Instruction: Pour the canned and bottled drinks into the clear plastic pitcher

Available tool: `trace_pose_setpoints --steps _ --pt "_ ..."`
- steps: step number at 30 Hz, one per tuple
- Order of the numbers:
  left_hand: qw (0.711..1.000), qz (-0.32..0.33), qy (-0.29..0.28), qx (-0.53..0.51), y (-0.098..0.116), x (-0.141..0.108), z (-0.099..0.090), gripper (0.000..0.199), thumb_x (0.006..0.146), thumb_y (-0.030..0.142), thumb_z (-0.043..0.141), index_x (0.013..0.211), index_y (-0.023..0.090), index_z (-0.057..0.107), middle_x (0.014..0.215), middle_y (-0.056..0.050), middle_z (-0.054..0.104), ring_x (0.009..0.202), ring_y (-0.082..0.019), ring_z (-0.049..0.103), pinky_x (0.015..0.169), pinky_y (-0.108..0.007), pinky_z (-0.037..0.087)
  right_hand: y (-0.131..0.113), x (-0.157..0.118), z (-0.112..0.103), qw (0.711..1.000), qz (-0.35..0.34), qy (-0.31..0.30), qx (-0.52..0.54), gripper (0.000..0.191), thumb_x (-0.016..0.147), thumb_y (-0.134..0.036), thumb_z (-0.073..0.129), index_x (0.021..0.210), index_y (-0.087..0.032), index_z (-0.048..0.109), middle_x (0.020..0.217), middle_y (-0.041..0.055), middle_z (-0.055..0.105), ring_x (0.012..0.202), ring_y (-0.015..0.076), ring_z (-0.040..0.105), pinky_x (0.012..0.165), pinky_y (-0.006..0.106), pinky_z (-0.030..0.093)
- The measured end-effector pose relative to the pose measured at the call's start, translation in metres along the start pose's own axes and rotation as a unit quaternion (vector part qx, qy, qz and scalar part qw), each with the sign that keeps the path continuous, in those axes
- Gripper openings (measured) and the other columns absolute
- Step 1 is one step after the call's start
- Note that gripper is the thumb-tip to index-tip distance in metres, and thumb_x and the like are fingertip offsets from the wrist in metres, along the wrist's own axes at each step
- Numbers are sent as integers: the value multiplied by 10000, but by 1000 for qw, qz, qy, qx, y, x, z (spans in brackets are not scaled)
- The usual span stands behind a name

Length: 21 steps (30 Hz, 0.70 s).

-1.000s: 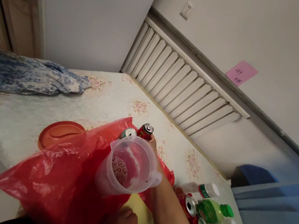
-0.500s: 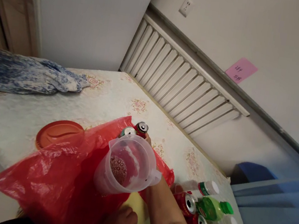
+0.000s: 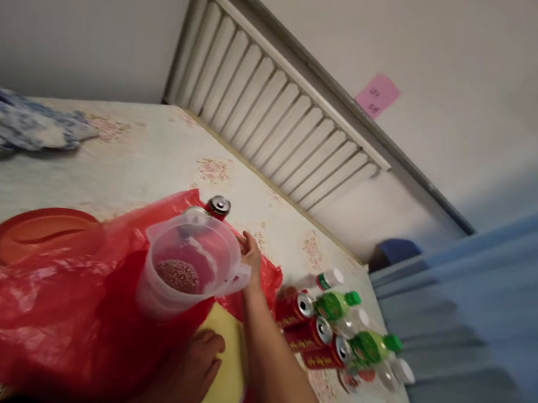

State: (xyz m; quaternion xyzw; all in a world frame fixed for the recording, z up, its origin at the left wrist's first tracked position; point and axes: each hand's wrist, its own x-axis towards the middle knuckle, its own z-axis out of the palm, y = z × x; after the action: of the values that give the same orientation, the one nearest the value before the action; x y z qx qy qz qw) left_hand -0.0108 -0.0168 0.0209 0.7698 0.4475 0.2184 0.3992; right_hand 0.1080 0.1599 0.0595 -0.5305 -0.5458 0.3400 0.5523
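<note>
A translucent jug (image 3: 190, 270) with dark, bubbly liquid stands on the red plastic bag (image 3: 66, 306). Just right of its handle is my right hand (image 3: 251, 259), fingers apart and nothing in them. Behind the jug are a red can (image 3: 218, 207) and another can (image 3: 196, 217) partly hidden by its rim. My left hand (image 3: 199, 359) rests low in front of the jug, between the bag and a yellow sheet (image 3: 223, 370). Its fingers are curled; what they hold, if anything, is hidden.
Several red cans (image 3: 309, 335) and plastic bottles (image 3: 368, 348) lie on the right of the floral tabletop (image 3: 153, 164). An orange-red lid (image 3: 37, 231) is at the left, a blue-white cloth (image 3: 22, 127) behind it. A radiator (image 3: 273, 104) and blue curtain (image 3: 484, 314) border the table.
The view has swung to the right, showing more of the bottles. My right hand has come away from the red can behind the jug, its fingers now spread. My left hand stays low by the yellow sheet.
</note>
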Motion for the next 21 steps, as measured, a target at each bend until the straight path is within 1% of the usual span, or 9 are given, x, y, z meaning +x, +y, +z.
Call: trace_pose_setpoints --steps 3,5,8,10,12,13,15,18,21 --pt "999 44 16 4 -9 5 6 192 843 102 389 881 194 553 930 -66 610 914 -221 560 824 -343 416 -11 -50 -28 999 26 35 5 548 650 -314 733 1171 -199 607 1039 73 713 797 190 686 746 326 575" --pt "997 68 28 -7 -16 9 11 189 856 127 385 901 193 556 921 -66 605 905 -221 564 821 -345 418 -20 -91 -47 999 28 45 7 512 690 -302 721 1181 -201 616 1045 73 716 803 189 688 764 330 576" --pt "995 84 43 -13 -22 13 17 167 858 164 401 897 196 560 887 -58 600 850 -218 572 785 -343 427 -28 -156 -80 997 34 67 -26 453 736 -287 717 1174 -200 642 1018 65 725 829 192 696 774 320 573" --pt "994 90 54 -13 -24 16 18 157 850 175 408 880 198 561 869 -53 603 822 -216 576 771 -342 434 -25 -195 -105 992 37 102 -65 390 763 -275 692 1145 -200 661 993 59 731 839 192 697 787 318 567" --pt "994 94 59 -13 -24 18 18 151 846 178 405 853 199 555 859 -51 607 815 -214 580 765 -340 440 -16 -226 -135 983 39 146 -106 355 768 -293 681 1108 -190 676 939 57 734 839 203 697 791 328 565" --pt "993 96 61 -11 -25 19 18 146 843 178 407 841 200 551 852 -50 608 814 -214 583 762 -338 443 -9 -238 -151 973 43 186 -128 351 755 -307 685 1083 -184 682 917 56 732 819 203 696 786 331 563" --pt "992 103 70 -2 -27 22 18 135 842 186 417 839 206 551 847 -45 613 816 -214 589 760 -337 447 6 -252 -182 944 54 282 -161 366 716 -338 688 1041 -171 680 868 55 725 792 205 690 787 339 556" --pt "990 113 82 8 -33 24 20 124 849 197 436 849 220 558 858 -30 625 816 -206 600 763 -329 451 23 -254 -221 899 66 394 -177 444 673 -396 689 1042 -153 652 867 76 720 796 220 689 768 347 556" --pt "990 115 87 7 -37 26 23 121 849 193 446 847 227 562 864 -21 632 816 -197 610 767 -317 457 30 -239 -242 879 67 434 -186 516 642 -414 709 1080 -153 634 958 107 727 848 232 694 777 345 553"
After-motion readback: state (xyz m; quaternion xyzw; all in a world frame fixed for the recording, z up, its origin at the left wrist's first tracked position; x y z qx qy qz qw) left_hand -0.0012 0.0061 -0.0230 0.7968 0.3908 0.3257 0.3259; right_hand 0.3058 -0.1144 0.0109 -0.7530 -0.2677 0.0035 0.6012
